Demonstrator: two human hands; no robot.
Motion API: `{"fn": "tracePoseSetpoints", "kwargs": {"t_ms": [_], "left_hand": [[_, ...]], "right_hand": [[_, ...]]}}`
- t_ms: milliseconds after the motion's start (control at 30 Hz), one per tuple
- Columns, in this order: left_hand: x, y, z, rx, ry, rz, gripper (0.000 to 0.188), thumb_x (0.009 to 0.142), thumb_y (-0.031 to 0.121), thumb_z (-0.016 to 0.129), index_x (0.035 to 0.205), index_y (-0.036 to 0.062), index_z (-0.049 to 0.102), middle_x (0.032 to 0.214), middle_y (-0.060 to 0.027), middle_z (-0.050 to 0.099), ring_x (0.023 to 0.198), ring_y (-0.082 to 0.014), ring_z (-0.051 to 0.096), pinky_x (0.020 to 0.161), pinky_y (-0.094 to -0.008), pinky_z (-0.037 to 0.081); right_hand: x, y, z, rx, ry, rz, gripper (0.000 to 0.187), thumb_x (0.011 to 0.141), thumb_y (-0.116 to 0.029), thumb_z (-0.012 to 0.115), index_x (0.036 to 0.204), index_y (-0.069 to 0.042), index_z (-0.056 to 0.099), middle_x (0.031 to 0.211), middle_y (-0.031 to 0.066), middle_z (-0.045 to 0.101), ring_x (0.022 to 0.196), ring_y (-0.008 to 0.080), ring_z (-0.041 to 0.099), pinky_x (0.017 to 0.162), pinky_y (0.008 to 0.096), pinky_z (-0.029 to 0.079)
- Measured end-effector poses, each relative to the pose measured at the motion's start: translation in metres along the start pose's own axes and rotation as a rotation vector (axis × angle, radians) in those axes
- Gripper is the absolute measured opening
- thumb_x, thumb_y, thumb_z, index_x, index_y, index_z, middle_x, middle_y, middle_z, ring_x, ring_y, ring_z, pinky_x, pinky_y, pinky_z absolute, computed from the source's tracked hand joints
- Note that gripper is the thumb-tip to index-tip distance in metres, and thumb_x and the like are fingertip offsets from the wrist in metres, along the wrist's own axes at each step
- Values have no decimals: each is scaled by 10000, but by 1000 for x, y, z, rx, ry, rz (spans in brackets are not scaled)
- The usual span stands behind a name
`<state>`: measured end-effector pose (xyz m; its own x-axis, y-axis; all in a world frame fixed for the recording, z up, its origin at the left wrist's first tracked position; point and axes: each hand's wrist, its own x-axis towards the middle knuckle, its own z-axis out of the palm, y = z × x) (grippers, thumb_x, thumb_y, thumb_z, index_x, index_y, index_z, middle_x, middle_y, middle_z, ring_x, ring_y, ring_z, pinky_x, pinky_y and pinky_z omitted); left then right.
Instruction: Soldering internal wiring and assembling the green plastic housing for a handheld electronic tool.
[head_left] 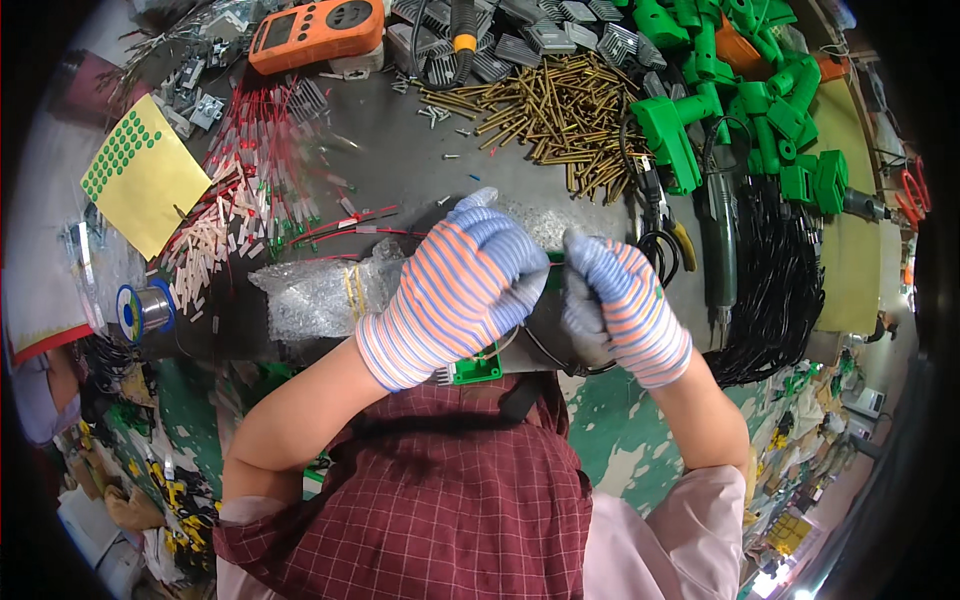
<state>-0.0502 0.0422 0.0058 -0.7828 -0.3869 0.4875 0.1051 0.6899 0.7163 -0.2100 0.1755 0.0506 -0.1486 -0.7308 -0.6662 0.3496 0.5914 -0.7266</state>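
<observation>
Green plastic housing (pixel 478 370): we are apparently doing close fingerwork nearby, left hand (pixel 455 288) and right hand (pixel 627 312) curled inward, contents unclear, next move seemingly needing steady pinching.

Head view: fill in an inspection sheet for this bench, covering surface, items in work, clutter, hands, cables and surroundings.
Surface: dark bench, heavily covered.
Items in work: green housing, partly hidden below the left hand.
Clutter: brass screws heaped at the far side; orange meter behind; bubble wrap left of the hands.
Hands: both gloved, fingers curled; anything pinched is unclear; right hand close beside the left.
Cables: black cables massed right; red wires spread left.
Surroundings: worn green floor.
</observation>
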Motion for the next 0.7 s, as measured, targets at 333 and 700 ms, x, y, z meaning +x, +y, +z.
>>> {"fn": "tracePoseSetpoints", "kwargs": {"t_ms": [333,700], "left_hand": [[-3,-3,-8,-195,-63,-144,168,849,230,630,878,68,597,761,-155,610,776,-378,607,716,-472,490],[10,7,-19,49,-584,-216,202,872,166,555,1044,67,592,1035,-123,620,1030,-293,584,958,-405,450]], "right_hand": [[6,14,15,-1414,504,-1188,193,841,-150,675,1008,-60,637,798,114,619,691,327,606,637,416,494],[23,-69,55,-831,262,-587,256,953,-280,616,886,-33,609,753,42,606,689,130,583,599,295,452]]}}
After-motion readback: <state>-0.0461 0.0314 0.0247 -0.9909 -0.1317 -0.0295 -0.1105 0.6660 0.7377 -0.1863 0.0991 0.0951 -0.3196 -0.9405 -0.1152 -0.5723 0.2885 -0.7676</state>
